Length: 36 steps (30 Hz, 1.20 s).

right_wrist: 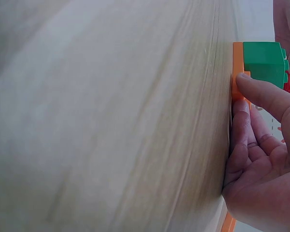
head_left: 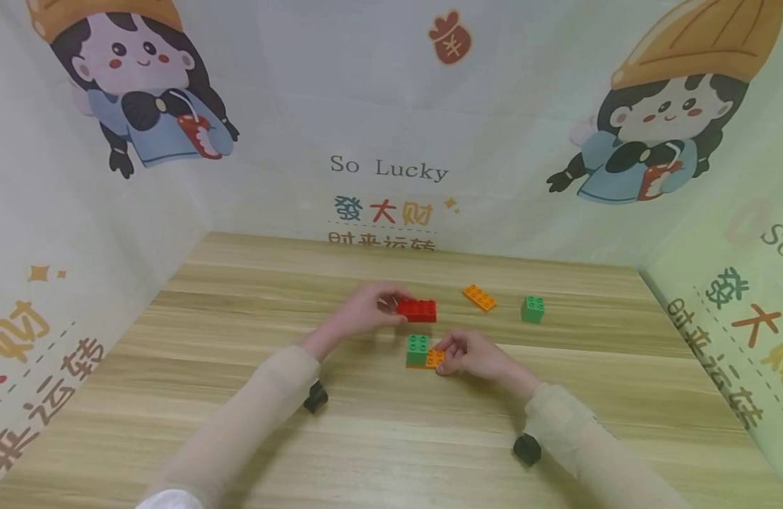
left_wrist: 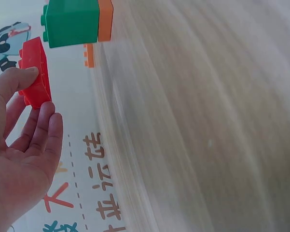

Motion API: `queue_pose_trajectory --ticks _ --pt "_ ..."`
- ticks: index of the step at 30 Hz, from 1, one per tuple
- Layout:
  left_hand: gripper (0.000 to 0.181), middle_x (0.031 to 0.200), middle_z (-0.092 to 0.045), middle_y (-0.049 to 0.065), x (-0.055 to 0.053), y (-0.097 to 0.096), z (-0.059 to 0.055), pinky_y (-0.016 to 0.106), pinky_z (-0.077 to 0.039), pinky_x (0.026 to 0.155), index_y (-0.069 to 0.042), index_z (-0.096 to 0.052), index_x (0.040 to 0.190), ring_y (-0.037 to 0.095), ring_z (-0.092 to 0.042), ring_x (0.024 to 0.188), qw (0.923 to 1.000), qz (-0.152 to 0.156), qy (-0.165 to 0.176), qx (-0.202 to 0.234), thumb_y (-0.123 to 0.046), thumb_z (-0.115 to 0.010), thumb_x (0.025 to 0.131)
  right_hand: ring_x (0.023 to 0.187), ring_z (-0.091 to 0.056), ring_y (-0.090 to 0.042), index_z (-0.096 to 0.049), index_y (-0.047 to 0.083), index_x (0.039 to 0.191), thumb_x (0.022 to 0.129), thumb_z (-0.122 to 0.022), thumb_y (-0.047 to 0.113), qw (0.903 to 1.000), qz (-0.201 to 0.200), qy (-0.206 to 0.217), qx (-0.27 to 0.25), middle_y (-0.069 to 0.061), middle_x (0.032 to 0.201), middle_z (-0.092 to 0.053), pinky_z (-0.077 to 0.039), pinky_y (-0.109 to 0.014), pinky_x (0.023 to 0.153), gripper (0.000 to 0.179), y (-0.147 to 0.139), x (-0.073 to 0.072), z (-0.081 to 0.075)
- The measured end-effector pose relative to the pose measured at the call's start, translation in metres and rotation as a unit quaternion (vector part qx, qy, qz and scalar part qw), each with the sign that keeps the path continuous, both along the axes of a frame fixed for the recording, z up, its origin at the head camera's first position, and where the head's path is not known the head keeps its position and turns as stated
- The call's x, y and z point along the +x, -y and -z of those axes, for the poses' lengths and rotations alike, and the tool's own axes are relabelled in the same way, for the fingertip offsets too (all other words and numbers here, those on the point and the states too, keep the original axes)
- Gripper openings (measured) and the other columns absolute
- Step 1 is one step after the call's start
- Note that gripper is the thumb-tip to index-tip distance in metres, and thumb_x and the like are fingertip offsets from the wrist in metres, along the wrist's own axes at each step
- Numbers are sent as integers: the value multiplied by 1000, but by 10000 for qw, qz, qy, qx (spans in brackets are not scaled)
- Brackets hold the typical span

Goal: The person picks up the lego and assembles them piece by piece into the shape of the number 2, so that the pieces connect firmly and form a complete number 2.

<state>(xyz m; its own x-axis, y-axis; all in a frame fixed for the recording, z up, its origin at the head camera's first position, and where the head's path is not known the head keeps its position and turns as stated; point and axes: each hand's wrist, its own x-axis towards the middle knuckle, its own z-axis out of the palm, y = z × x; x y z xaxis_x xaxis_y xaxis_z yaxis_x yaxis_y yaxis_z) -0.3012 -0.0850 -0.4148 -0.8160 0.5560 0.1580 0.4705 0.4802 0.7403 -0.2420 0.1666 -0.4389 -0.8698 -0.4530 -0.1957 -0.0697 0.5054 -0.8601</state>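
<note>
My left hand (head_left: 374,305) pinches a red building brick (head_left: 418,311) by its left end, thumb on one side and fingertips on the other. In the left wrist view the red brick (left_wrist: 36,72) is raised off the table, its studs facing left. Nearer to me, a green brick (head_left: 418,349) sits on the left half of a flat orange plate (head_left: 435,358), whose bare studs show at the right. My right hand (head_left: 473,353) pinches that plate's right end between thumb and fingers. The right wrist view shows the orange plate (right_wrist: 238,60) lying along the table.
A second orange plate (head_left: 479,297) lies behind the hands, with another green brick (head_left: 532,309) standing to its right. The wooden table (head_left: 239,318) ends at a printed cloth backdrop (head_left: 391,127). Black wrist devices (head_left: 527,449) hang under both sleeves.
</note>
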Motion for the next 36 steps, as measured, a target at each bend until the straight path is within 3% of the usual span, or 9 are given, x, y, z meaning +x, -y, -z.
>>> queue_pose_trajectory --ticks 12,19,27,36 --pt "41 110 -71 4 17 -5 -4 29 -57 89 -12 -69 122 14 -64 95 9997 0 -227 9 -11 -79 82 73 -50 -14 -62 -4 112 84 -75 8 10000 -51 -37 -31 -1 81 -57 -45 -20 64 32 -1 -1 2" --pt "38 113 -72 6 23 -8 -4 23 -57 86 -10 -71 118 12 -63 92 9994 37 -324 85 -11 -80 81 73 -51 -12 -62 -3 109 84 -75 8 9999 -41 -91 18 -1 82 -58 -46 -19 64 31 1 -2 3" --pt "37 111 -72 4 27 -9 -3 24 -57 87 -11 -71 118 12 -62 91 9999 23 -159 51 -13 -80 82 74 -51 -14 -61 -3 106 83 -76 9 9999 -42 -106 -13 -2 83 -58 -46 -21 64 29 -1 -2 4" --pt "36 107 -70 4 33 -11 -1 23 -57 86 -9 -70 117 11 -62 90 9996 56 -264 29 -15 -80 82 76 -51 -16 -60 -2 107 83 -76 8 9999 -2 -112 26 -3 83 -57 -45 -24 68 31 0 -2 3"
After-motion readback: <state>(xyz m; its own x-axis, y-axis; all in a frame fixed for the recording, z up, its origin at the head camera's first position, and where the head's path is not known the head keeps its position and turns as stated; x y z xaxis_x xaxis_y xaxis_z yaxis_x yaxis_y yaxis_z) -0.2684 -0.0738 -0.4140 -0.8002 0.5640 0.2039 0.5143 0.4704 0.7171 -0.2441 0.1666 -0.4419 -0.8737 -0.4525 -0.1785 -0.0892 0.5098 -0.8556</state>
